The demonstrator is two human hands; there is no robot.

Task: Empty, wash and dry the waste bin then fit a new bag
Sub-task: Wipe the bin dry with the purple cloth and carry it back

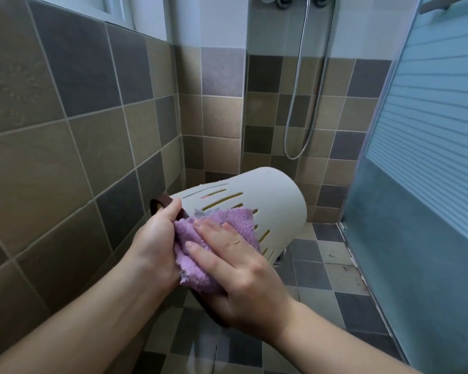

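While the pale cream plastic waste bin with slotted sides (268, 201) is held on its side in mid-air above the tiled shower floor (335, 282), its closed base points away towards the far wall and its mouth faces the person. The mouth is almost wholly hidden behind the two hands and the cloth; only a dark brown rim (161, 202) shows at the upper left, with another dark sliver below the right wrist.

The left hand (157, 233) has its grip curled over that brown rim, fingers wrapped round the edge, the fingertips out of sight inside the bin. The right hand (235, 260) lies flat with straight fingers, pressing a fluffy lilac microfibre cloth (219, 225) against the bin's slotted side near the rim. The cloth's lower part is bunched under the palm, so its full shape cannot be made out.

Behind, a silver shower hose (305, 103) loops down the brown and grey tiled wall (79, 130), its fitting cut off at the top edge. A frosted striped glass shower door (430, 144) stands at right, partly cropped.
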